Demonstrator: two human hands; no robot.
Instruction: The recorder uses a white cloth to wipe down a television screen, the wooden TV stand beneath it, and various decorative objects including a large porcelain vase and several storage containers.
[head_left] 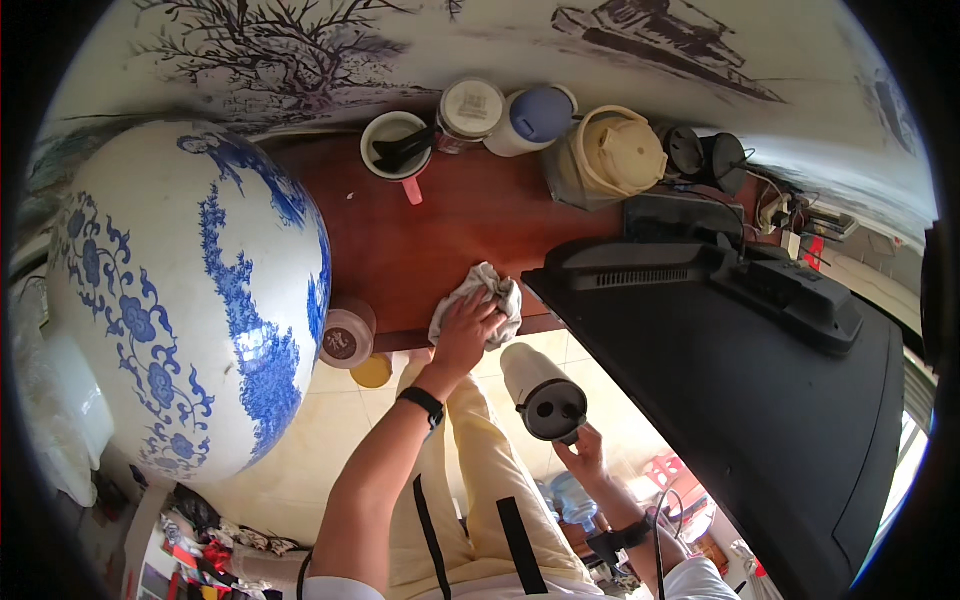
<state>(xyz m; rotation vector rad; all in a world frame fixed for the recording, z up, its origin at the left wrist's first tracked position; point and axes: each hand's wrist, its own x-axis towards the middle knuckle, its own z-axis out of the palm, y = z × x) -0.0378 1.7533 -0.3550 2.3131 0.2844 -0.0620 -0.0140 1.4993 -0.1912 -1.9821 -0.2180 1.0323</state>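
My left hand presses down on a crumpled pale grey cloth at the near edge of the reddish-brown wooden table. Its fingers curl over the fabric. Off the table's edge, to the right, my right hand grips a tall white tumbler with a black lid by its lower right side. The tumbler is tilted, its lid toward me. Some of the right-hand fingers are hidden behind it.
A large blue-and-white porcelain vase fills the left. A black monitor stands at right. Along the back are a white mug, a lidded jar, a blue-topped container and a cream jug. A round tub sits beside the vase.
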